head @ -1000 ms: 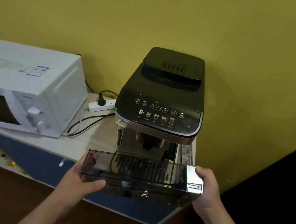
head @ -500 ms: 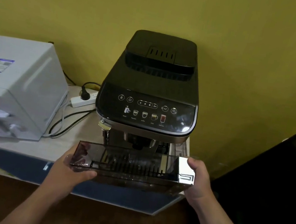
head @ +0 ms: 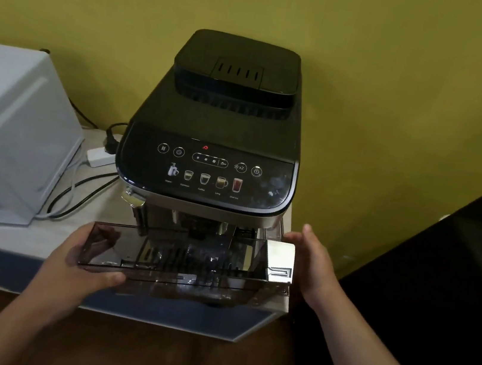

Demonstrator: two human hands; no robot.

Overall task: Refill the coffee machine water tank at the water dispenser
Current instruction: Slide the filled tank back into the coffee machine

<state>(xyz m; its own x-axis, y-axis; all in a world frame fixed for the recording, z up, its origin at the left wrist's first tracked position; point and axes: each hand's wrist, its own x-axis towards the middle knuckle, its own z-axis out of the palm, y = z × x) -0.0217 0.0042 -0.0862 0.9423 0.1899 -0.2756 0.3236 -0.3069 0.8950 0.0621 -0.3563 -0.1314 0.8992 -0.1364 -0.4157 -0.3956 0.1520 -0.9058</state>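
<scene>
Item 1: water tank (head: pixel 185 255), clear, held level just in front of the coffee machine (head: pixel 218 135), over the counter (head: pixel 12 237) edge. My left hand (head: pixel 76 270) grips its left end. My right hand (head: pixel 312 261) lies against the chrome end, and I cannot tell whether its fingers curl. Advice: carry it level, with 2 hands.

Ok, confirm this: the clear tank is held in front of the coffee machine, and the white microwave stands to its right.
No: the head view shows the white microwave to the left of the coffee machine. The clear tank is held in front of it.
</scene>
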